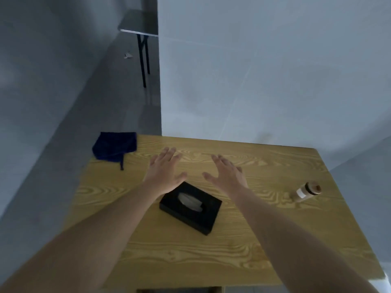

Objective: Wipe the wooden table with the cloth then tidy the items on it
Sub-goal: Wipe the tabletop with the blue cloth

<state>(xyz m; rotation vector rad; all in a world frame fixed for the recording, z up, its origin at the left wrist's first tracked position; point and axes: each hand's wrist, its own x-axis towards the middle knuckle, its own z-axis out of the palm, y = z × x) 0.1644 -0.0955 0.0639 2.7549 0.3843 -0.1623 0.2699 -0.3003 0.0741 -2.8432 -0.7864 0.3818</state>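
A wooden table point(264, 240) fills the lower half of the view. A dark blue cloth point(115, 148) lies on its far left corner and partly hangs over the edge. A black tissue box point(208, 216) with a white tissue showing sits near the middle. A small brown bottle point(306, 191) with a white label lies on its side at the right. My left hand point(166, 172) and my right hand point(227, 176) hover flat above the table, just beyond the tissue box, fingers spread, holding nothing.
A grey wall point(275, 70) runs right behind the table's far edge. To the left the grey floor drops away, with a dark table on black legs point(139, 26) further back and a small scrap of paper point(128, 56) on the floor.
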